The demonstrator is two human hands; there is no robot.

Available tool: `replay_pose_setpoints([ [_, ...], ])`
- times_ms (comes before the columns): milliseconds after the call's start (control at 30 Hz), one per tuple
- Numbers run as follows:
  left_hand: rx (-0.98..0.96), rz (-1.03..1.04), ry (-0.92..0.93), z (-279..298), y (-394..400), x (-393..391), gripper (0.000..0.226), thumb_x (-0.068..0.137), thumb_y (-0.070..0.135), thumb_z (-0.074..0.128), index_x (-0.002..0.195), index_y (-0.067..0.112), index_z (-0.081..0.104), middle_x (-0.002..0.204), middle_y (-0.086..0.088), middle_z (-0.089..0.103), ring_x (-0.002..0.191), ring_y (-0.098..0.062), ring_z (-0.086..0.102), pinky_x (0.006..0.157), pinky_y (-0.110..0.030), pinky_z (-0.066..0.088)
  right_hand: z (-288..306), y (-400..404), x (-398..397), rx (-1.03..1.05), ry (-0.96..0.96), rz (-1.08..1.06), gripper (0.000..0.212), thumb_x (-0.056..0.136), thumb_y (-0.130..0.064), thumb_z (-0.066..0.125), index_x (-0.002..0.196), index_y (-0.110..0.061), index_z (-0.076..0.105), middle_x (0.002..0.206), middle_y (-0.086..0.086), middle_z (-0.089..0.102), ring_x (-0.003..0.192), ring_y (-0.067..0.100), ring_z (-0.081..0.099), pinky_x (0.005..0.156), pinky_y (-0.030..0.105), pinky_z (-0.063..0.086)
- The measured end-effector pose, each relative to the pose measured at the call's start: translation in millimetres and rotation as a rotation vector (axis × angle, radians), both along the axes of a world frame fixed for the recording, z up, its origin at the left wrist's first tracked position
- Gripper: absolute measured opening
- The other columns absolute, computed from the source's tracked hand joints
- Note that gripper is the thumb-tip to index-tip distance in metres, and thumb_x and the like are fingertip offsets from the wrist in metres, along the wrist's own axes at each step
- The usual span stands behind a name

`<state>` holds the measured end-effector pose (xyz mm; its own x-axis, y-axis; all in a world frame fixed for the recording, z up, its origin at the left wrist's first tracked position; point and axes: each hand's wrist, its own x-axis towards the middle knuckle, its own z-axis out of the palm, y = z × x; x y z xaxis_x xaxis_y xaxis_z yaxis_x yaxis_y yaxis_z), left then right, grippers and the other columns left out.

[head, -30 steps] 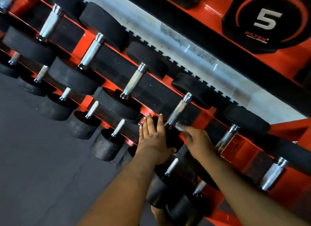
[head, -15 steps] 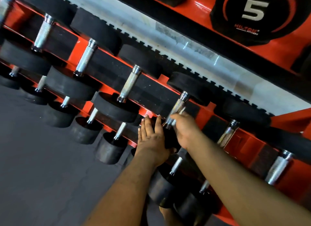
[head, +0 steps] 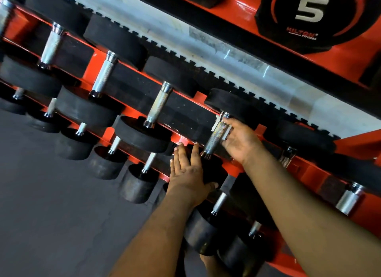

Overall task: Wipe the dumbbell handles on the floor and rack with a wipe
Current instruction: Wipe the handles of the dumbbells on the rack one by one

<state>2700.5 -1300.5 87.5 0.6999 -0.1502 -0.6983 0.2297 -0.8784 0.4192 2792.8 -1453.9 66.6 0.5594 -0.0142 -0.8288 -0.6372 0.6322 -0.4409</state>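
Now | dumbbell handle (head: 214, 139) slants lower-left to upper-right | right hand (head: 241, 141) wraps it

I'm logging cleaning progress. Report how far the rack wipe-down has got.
Done: nothing in the picture shows which handles are already wiped. In hand: the right hand presses a wipe around one rack dumbbell's handle, while the left hand steadies its near head. Left: cannot tell; the other handles look alike.
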Motion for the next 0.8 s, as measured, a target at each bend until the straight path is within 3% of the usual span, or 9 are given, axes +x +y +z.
replay_pose_setpoints([
  [67, -0.003, 0.001, 0.008, 0.4, 0.2, 0.8, 0.126, 0.084, 0.053, 0.076, 0.157, 0.030, -0.023, 0.158, -0.016, -0.040, 0.148, -0.030, -0.034, 0.125, -0.046, -0.011, -11.5, 8.1, -16.0, -0.032, 0.018, 0.109, 0.030, 0.086, -0.024, 0.072, 0.113, -0.012, 0.069, 0.106, 0.010, 0.075, 0.096, 0.021, 0.071, 0.091, 0.034, 0.056],
  [167, -0.002, 0.001, 0.018, 1.6, 0.3, 0.7, 0.125, 0.084, 0.052, 0.076, 0.157, 0.030, -0.024, 0.158, -0.014, -0.041, 0.148, -0.030, -0.033, 0.125, -0.046, -0.010, -16.9, 22.0, -35.9, -0.053, 0.080, 0.329, 0.027, 0.083, -0.024, 0.075, 0.109, -0.018, 0.070, 0.109, 0.015, 0.072, 0.082, 0.024, 0.072, 0.070, 0.035, 0.060],
  [300, -0.011, 0.008, 0.003, 1.1, 0.8, -1.0, 0.125, 0.084, 0.053, 0.076, 0.158, 0.032, -0.023, 0.159, -0.012, -0.041, 0.148, -0.028, -0.034, 0.124, -0.044, -0.012, -15.4, 6.0, -7.3, 0.010, -0.046, -0.014, 0.022, 0.098, -0.026, 0.059, 0.113, -0.012, 0.068, 0.098, 0.005, 0.077, 0.085, 0.013, 0.072, 0.083, 0.028, 0.055],
  [367, -0.013, 0.012, 0.003, 0.6, 0.8, -1.1, 0.125, 0.084, 0.052, 0.076, 0.157, 0.033, -0.023, 0.158, -0.011, -0.042, 0.148, -0.027, -0.035, 0.124, -0.044, -0.013, -21.1, 8.4, -13.6, -0.021, -0.063, 0.113, 0.029, 0.094, -0.031, 0.061, 0.118, -0.017, 0.069, 0.104, 0.003, 0.076, 0.088, 0.012, 0.071, 0.083, 0.028, 0.054],
  [467, -0.016, 0.011, 0.007, 0.9, 0.5, -1.4, 0.125, 0.084, 0.052, 0.076, 0.157, 0.034, -0.024, 0.158, -0.010, -0.043, 0.148, -0.027, -0.036, 0.123, -0.044, -0.013, -27.1, 11.8, -36.8, -0.069, 0.021, 0.387, 0.051, 0.086, -0.029, 0.071, 0.133, -0.010, 0.064, 0.124, 0.017, 0.069, 0.093, 0.022, 0.070, 0.082, 0.035, 0.058],
  [567, -0.016, 0.013, -0.004, -1.5, 1.3, -1.5, 0.125, 0.083, 0.053, 0.076, 0.157, 0.034, -0.023, 0.158, -0.011, -0.042, 0.148, -0.028, -0.035, 0.123, -0.044, -0.013, -24.2, 0.8, -25.4, -0.055, -0.060, 0.207, 0.044, 0.097, -0.026, 0.060, 0.137, -0.009, 0.059, 0.132, 0.013, 0.066, 0.115, 0.023, 0.065, 0.100, 0.036, 0.052],
  [633, -0.018, 0.014, -0.014, -1.9, 1.3, -1.7, 0.125, 0.083, 0.053, 0.077, 0.157, 0.034, -0.023, 0.158, -0.011, -0.042, 0.148, -0.028, -0.035, 0.124, -0.044, -0.014, -21.9, -0.3, -22.0, -0.049, -0.071, 0.186, 0.043, 0.096, -0.032, 0.062, 0.134, -0.012, 0.062, 0.127, 0.010, 0.069, 0.116, 0.022, 0.065, 0.102, 0.037, 0.051],
  [733, -0.011, 0.005, -0.018, -2.3, 1.2, -1.8, 0.125, 0.083, 0.054, 0.076, 0.157, 0.033, -0.022, 0.158, -0.012, -0.042, 0.147, -0.027, -0.036, 0.125, -0.046, -0.012, -26.2, 11.7, -43.1, -0.287, 0.011, 0.563, 0.039, 0.089, -0.038, 0.072, 0.122, -0.017, 0.066, 0.114, 0.009, 0.074, 0.104, 0.025, 0.071, 0.089, 0.041, 0.058],
  [800, -0.009, 0.004, -0.015, -4.5, 1.5, -2.1, 0.126, 0.083, 0.054, 0.076, 0.157, 0.033, -0.023, 0.158, -0.012, -0.043, 0.147, -0.028, -0.037, 0.125, -0.046, -0.011, -28.2, 13.2, -53.4, -0.513, -0.021, 0.731, 0.030, 0.092, -0.038, 0.071, 0.113, -0.017, 0.067, 0.107, 0.009, 0.075, 0.101, 0.026, 0.071, 0.088, 0.040, 0.057],
])
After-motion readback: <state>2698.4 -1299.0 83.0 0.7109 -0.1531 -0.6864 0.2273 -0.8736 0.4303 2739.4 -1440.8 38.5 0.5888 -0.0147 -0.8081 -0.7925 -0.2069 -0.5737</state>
